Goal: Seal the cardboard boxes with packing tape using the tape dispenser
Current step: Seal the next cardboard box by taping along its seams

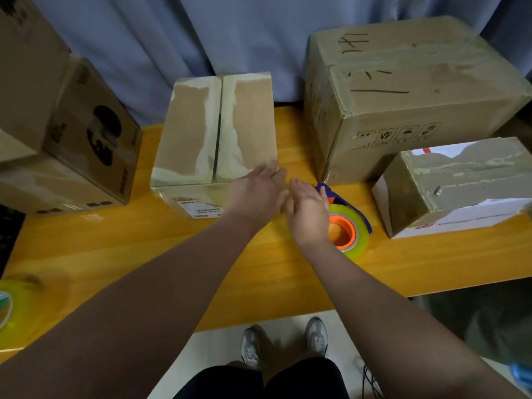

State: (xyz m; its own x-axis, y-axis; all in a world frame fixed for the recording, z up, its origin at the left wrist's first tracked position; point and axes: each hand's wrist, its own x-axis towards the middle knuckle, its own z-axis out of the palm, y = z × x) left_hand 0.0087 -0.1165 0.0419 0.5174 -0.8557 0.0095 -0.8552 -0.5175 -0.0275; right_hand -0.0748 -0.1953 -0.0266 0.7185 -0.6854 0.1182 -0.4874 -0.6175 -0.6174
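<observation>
A cardboard box [201,131] with closed flaps and an untaped centre seam stands in the middle of the yellow table [172,254]. My left hand [256,191] reaches to its near right corner with straight fingers, at or just above the corner. My right hand [308,211] hovers flat, fingers extended, just left of the blue tape dispenser [348,223], partly covering it. The dispenser lies on the table and carries a clear tape roll with an orange core. Neither hand holds anything.
A large taped box [403,96] stands at the back right, a smaller box [454,185] in front of it. Stacked boxes [72,133] fill the left side. A spare tape roll [14,309] lies at the table's near left edge. A curtain hangs behind.
</observation>
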